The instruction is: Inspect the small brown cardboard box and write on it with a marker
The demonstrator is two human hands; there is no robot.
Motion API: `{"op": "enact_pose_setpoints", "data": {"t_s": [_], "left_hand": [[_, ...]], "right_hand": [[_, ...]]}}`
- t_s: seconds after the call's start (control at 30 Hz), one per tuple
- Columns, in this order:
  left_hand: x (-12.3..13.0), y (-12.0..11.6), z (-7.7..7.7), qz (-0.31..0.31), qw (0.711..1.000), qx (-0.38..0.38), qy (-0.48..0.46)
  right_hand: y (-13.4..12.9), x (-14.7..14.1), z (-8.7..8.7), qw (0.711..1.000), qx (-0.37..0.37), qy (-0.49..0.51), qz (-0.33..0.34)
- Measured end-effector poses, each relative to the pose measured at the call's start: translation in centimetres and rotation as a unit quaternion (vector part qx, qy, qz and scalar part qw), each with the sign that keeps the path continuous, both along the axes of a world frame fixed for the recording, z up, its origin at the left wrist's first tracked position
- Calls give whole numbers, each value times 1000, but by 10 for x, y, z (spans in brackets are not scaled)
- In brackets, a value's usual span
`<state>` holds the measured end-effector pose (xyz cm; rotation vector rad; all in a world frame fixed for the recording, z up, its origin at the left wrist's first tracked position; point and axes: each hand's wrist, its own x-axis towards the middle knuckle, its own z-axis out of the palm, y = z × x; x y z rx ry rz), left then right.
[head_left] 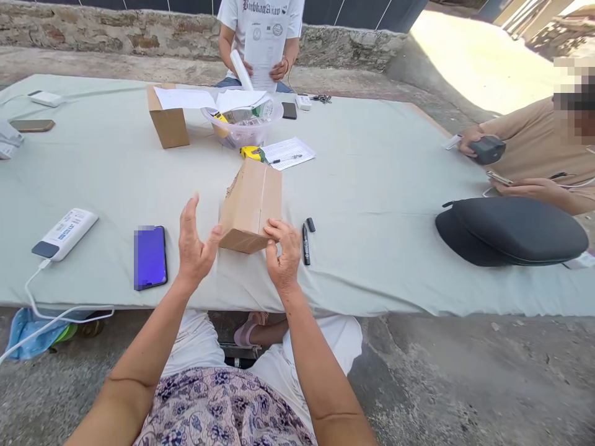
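Observation:
A taped brown cardboard box [253,201] sits in front of me on the cloth-covered table, turned at a slight angle. My right hand [284,254] grips its near right corner, fingertips on the top and thumb at the near side. On the box's left, my left hand [198,248] is open with fingers spread upward, its thumb tip at the box's near left corner. To the right of the box lie an uncapped black marker [305,244] and its cap [310,224]. Left of my left hand lies a phone [151,257] with a blue screen.
Behind the box are a yellow tape measure [252,153], a written sheet [290,152], a filled plastic basin [246,133] and another cardboard box [170,127]. A power bank [67,233] lies left, a black cap-shaped case [515,232] right. Two people sit at the far and right sides.

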<state>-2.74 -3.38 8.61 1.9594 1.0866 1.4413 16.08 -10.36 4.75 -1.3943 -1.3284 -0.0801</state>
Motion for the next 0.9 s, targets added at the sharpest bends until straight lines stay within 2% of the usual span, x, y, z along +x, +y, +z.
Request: {"op": "enact_pose_setpoints", "data": {"t_s": [0.07,0.17,0.27,0.37,0.47,0.57,0.63,0.7,0.8,0.9], "left_hand": [[17,3,5,-40,998,28,45],[32,5,-3,-66,994,0,92],[31,7,-18,-43,995,-30,86],[20,12,-27,-31,996,-27,75],[14,16,-31,-28,996,-16,87],[14,19,-33,-23,995,-4,95],[14,20,-35,-22,996,5,88],[13,20,-36,-23,997,11,71],[8,21,-36,-28,999,9,33],[3,22,-36,-24,999,-18,-26]], "right_hand": [[3,-3,0,1000,-14,12,18],[7,-9,1,998,-32,22,41],[13,-16,3,998,-35,12,54],[20,-20,-1,997,-27,16,73],[25,-17,-19,992,-25,97,75],[23,-9,-48,974,-78,197,82],[19,-4,-66,970,-137,176,96],[13,-1,-77,974,-173,114,93],[9,-2,-82,980,-177,58,70],[8,-5,-79,983,-163,52,64]]}}
